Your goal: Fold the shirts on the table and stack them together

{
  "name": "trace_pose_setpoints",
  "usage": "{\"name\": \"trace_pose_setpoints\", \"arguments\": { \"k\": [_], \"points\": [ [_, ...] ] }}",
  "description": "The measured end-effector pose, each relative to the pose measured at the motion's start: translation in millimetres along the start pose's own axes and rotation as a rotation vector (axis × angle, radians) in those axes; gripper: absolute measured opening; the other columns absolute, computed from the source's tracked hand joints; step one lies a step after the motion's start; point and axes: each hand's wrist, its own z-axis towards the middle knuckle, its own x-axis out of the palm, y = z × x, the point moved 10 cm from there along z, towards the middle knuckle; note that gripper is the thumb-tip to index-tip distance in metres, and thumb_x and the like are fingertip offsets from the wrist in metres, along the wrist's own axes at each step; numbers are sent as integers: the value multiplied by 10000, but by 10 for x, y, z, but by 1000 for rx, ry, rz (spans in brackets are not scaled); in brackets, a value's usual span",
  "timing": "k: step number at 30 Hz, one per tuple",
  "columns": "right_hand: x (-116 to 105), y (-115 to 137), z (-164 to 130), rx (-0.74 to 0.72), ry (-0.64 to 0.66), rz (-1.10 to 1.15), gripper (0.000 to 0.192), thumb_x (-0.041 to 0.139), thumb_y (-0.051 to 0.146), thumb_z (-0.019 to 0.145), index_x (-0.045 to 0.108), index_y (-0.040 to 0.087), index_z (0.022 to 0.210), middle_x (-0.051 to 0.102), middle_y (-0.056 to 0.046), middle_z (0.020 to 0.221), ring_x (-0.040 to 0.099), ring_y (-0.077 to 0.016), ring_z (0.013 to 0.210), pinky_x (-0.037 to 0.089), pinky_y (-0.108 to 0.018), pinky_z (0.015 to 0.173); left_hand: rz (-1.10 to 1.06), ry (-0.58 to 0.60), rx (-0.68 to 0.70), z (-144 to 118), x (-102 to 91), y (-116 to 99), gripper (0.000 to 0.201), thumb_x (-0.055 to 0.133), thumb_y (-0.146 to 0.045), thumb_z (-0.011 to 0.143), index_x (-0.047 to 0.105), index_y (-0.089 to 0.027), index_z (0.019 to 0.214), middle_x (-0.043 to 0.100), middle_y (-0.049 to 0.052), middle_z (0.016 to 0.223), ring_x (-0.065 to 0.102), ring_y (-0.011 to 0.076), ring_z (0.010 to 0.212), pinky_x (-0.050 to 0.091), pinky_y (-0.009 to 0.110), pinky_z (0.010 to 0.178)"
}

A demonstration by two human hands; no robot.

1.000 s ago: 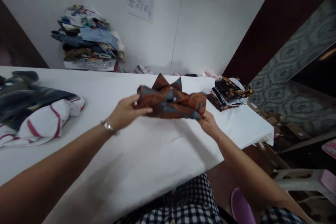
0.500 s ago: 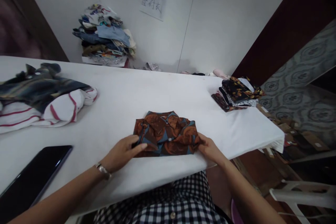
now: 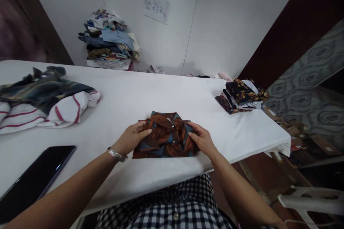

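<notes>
A brown-and-blue patterned shirt [image 3: 168, 137] lies folded, collar away, slightly rumpled.

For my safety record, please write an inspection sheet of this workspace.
Surface: white cloth-covered table.
Job's things: brown-and-blue shirt, folded, near the front edge.
Clutter: loose garments and phone at left; folded stack at right.
Hands: left hand and right hand touch the shirt's opposite sides.
Cables: thin pale line by white stool; cannot tell if cable.
Surroundings: clothes pile and handwritten sign at wall.
</notes>
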Motion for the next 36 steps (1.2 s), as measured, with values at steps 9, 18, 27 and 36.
{"name": "trace_pose_setpoints", "arguments": {
  "k": [9, 18, 27, 36],
  "points": [
    [-380, -292, -200, 48, -151, -399, 499, 595, 288, 786, 560, 248, 1282, 621, -66, 1246, 605, -231, 1067, 493, -415, 938, 702, -293, 33, -219, -518, 100, 474, 550, -537, 756, 607, -197, 1081, 687, 41, 850, 637, 210, 683, 483, 325, 625],
    [-5, 438, -615, -416, 29, -649, 482, 586, 283, 849, 514, 277, 1326, 491, -82, 1402, 374, -258, 1343, 306, -505, 1098, 1042, -81, 703, -769, 402, -409, 324, 549, -395, 867, 608, -203, 1122, 626, 94, 1160, 551, 244, 1072, 432, 416, 925],
    [483, 257, -604, -435, 267, -739, 320, 516, 132, 844, 670, 249, 1099, 666, -88, 1180, 566, -237, 1159, 351, -512, 1024, 1149, 99, 605, -543, 547, -173, 255, 456, -92, 835, 661, -208, 930, 694, 42, 1005, 582, 214, 986, 383, 440, 934],
    [553, 300, -718, -373, 353, -769, 359, 561, 217, 849, 614, 243, 1203, 569, -106, 1322, 449, -265, 1279, 305, -530, 1060, 1242, 129, 695, -741, 690, -130, 484, 574, -311, 849, 484, -255, 1322, 534, 102, 1335, 483, 264, 1208, 325, 494, 1031]
  ]
}}
